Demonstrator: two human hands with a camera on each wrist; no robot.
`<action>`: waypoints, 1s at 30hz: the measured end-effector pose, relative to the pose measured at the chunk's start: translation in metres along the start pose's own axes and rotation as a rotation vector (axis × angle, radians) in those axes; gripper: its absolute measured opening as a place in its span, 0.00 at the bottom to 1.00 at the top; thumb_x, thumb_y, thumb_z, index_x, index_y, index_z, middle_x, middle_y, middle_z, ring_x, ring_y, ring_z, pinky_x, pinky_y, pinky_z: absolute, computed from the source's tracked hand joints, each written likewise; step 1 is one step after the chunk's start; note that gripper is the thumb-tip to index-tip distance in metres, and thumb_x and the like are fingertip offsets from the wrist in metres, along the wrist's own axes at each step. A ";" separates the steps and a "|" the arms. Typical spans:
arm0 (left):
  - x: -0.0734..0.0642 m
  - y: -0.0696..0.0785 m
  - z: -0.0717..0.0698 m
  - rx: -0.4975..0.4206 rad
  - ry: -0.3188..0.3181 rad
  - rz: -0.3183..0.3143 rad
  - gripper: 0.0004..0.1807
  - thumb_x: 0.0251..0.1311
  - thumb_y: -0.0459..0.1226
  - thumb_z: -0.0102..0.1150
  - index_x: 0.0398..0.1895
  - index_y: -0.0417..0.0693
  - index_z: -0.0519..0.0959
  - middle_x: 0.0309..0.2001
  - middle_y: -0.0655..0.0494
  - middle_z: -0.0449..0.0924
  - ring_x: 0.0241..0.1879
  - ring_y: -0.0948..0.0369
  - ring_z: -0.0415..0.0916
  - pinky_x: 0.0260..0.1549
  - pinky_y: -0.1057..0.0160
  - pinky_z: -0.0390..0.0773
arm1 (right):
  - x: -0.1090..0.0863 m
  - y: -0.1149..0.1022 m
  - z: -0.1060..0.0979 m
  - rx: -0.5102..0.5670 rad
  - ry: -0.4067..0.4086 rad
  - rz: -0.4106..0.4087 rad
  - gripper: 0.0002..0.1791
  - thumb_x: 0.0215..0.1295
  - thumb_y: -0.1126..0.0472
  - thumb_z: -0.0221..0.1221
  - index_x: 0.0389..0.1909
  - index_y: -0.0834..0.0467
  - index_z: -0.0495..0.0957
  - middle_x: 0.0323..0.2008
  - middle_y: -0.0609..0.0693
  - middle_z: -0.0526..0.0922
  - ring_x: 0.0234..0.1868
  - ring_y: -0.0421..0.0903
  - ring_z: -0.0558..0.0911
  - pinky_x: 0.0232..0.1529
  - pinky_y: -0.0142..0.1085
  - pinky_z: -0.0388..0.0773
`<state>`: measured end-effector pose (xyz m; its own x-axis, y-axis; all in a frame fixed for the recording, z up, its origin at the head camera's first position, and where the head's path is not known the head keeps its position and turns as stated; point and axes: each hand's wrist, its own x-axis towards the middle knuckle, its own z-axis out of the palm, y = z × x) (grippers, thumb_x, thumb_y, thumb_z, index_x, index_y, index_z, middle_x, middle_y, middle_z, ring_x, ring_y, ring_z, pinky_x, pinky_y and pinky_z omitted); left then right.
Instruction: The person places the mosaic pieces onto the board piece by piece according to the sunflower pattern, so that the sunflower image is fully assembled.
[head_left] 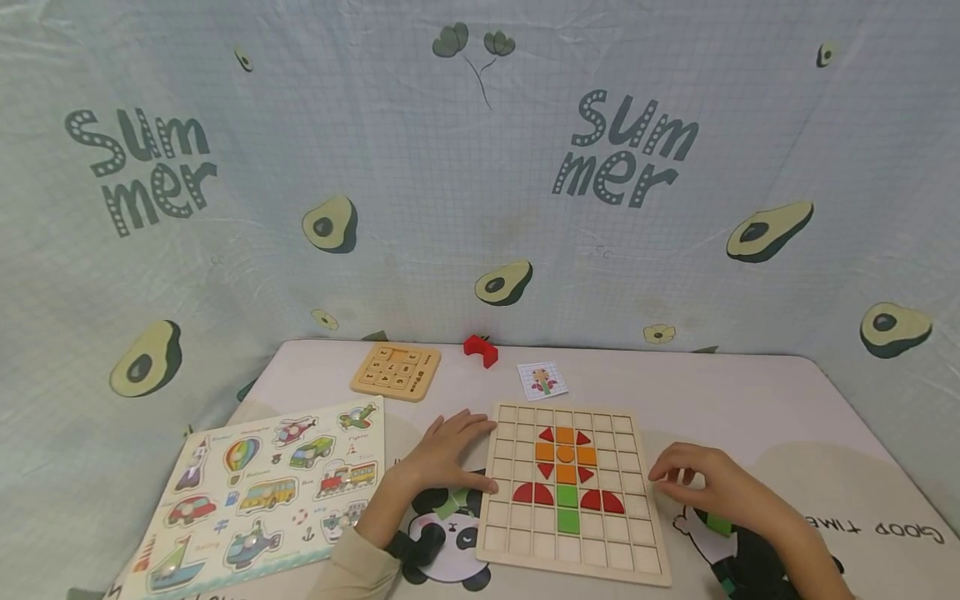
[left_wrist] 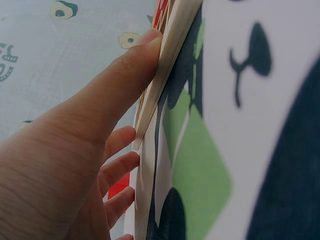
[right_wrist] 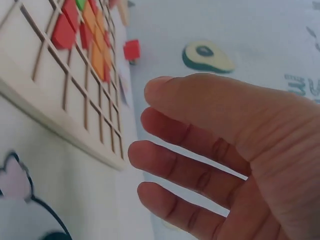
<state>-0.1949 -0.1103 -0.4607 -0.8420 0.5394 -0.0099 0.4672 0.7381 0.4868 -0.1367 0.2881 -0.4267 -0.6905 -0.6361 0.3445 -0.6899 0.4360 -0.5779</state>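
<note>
A wooden grid board lies in front of me, with colored pieces set in its cells. Orange squares surround an orange circle, with small red triangles at the corners. Two green squares run down below, flanked by red rounded pieces. My left hand touches the board's left edge, thumb tip on the rim and fingers spread along the side. Beside the right edge, my right hand hovers with loosely bent fingers and nothing between them.
A pattern card lies behind the board. A red arched block and a wooden number puzzle sit near the table's back edge. On the left is a vehicle picture puzzle. A printed cloth hangs behind.
</note>
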 end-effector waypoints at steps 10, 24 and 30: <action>-0.001 0.000 0.001 0.008 -0.002 -0.005 0.48 0.44 0.60 0.72 0.69 0.55 0.67 0.70 0.53 0.63 0.74 0.47 0.51 0.72 0.38 0.45 | -0.027 0.014 -0.025 -0.094 0.024 0.142 0.09 0.56 0.73 0.66 0.35 0.58 0.81 0.30 0.36 0.77 0.29 0.31 0.73 0.23 0.28 0.73; 0.000 -0.001 0.001 0.010 0.004 0.004 0.48 0.44 0.60 0.71 0.69 0.54 0.67 0.70 0.53 0.64 0.74 0.47 0.51 0.72 0.38 0.45 | -0.061 0.039 -0.047 -0.116 0.021 0.385 0.07 0.56 0.68 0.68 0.35 0.62 0.81 0.31 0.41 0.80 0.28 0.30 0.74 0.27 0.27 0.78; 0.000 -0.001 0.002 0.020 -0.001 -0.011 0.47 0.44 0.60 0.71 0.69 0.56 0.67 0.70 0.54 0.64 0.74 0.48 0.50 0.72 0.39 0.45 | -0.072 0.044 -0.057 -0.107 -0.025 0.667 0.12 0.59 0.62 0.67 0.41 0.64 0.80 0.37 0.53 0.81 0.29 0.36 0.79 0.28 0.29 0.79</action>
<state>-0.1945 -0.1100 -0.4626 -0.8467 0.5319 -0.0159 0.4634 0.7517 0.4694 -0.1298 0.3901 -0.4348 -0.9718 -0.2225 -0.0781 -0.1363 0.8004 -0.5838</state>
